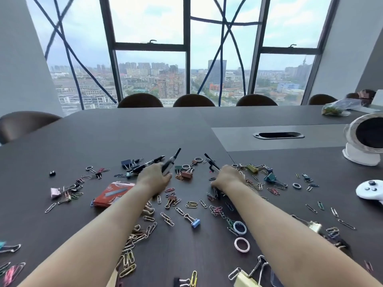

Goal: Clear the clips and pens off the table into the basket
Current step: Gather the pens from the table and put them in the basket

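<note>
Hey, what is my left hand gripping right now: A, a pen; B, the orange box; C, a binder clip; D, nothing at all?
A: the left hand is curled round a grey-and-black pen, whose tip sticks out past the fingers.

Dark wood-grain tabletop (83,141), strewn across the near half with paper clips (191,204) and coloured binder clips (195,222). Among them a black pen (148,165), an orange box (113,193), pale rings (241,244). Off right, a white controller (370,191), a white fan (364,139), farther back a clear bag (336,108). Set into the middle, an oval cable slot (278,135).
</note>
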`<move>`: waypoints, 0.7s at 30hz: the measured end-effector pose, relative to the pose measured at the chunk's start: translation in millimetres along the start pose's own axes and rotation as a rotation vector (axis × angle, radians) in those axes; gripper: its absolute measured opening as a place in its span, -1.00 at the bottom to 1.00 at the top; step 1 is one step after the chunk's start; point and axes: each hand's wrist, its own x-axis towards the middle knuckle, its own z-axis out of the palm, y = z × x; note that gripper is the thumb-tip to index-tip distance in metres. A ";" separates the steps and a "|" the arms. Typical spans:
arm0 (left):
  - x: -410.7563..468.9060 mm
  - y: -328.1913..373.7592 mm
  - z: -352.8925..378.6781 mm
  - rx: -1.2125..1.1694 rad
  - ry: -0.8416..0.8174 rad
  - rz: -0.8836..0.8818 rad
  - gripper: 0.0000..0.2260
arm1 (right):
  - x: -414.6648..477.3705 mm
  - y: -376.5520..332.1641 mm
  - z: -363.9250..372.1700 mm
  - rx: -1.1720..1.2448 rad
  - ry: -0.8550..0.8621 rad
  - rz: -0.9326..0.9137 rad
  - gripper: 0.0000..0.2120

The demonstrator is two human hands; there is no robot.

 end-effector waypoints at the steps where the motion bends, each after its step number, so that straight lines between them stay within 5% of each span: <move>1: -0.1 -2.1 -0.7 0.025 0.001 -0.007 -0.71 | -0.1 -2.2 1.0 0.012 -0.020 0.005 -0.66; 3: 1.1 -5.6 -0.4 0.078 -0.010 -0.011 -0.71 | -3.6 -4.9 0.7 0.071 -0.054 -0.021 -0.82; 10: 0.8 -17.6 9.4 0.156 -0.114 -0.081 -0.55 | -12.8 -7.8 5.4 0.362 -0.046 -0.205 -0.74; 17: 5.0 -25.1 -2.9 -0.043 -0.121 -0.042 -0.79 | -12.1 -24.6 18.1 0.499 -0.102 -0.288 -0.96; 21: 20.9 -47.5 -20.9 -0.201 -0.084 -0.064 -0.84 | 3.3 -34.3 29.7 0.352 -0.029 -0.341 -0.90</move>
